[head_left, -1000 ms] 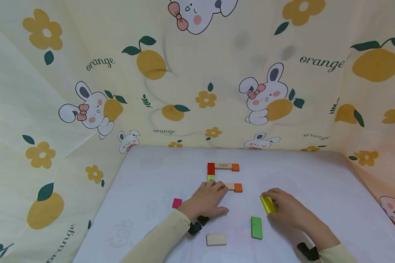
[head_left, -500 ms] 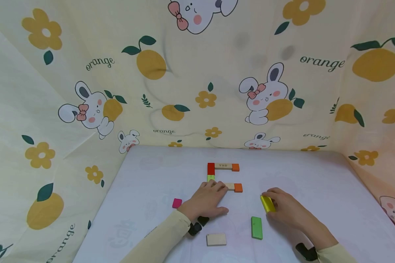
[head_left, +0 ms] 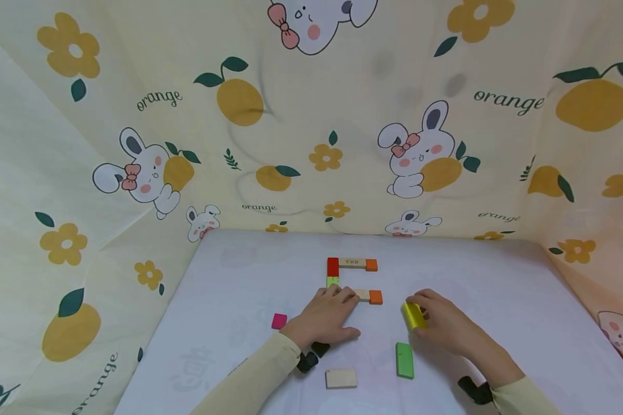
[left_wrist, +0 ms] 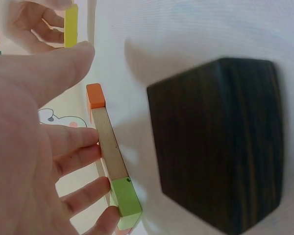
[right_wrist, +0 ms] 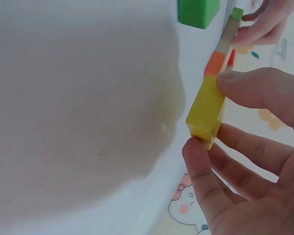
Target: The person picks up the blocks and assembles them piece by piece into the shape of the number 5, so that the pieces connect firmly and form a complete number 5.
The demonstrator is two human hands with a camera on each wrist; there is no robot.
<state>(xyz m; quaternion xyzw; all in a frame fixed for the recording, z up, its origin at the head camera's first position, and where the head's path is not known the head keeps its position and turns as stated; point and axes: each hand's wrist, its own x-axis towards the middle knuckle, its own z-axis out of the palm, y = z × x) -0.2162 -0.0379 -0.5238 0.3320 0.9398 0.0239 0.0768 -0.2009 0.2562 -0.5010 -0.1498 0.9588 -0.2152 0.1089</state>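
Note:
My left hand (head_left: pixel 327 314) lies over the near row of a block outline, its fingers spread. In the left wrist view its fingertips touch a pale wooden block (left_wrist: pixel 111 147) and a light green block (left_wrist: pixel 126 199). An orange block (head_left: pixel 376 297) ends that row. The far row joins a red block (head_left: pixel 333 267), a lettered wooden block (head_left: pixel 352 263) and another orange block (head_left: pixel 371 265). To the right, my right hand (head_left: pixel 446 325) pinches a yellow block (head_left: pixel 414 315) between thumb and fingers, raised above the table. Fingers hide part of the near row.
A green block (head_left: pixel 404 361) lies below the yellow one, with a plain wooden block (head_left: pixel 341 378) nearer the front. Left of my left wrist is a pink block (head_left: pixel 279 321). A dark wooden block (left_wrist: pixel 215 147) sits close to that wrist. Printed cloth (head_left: pixel 291 127) hangs behind the white table.
My right hand has moved slightly left and away from me, carrying the yellow block toward the near row. My left hand has stayed in place.

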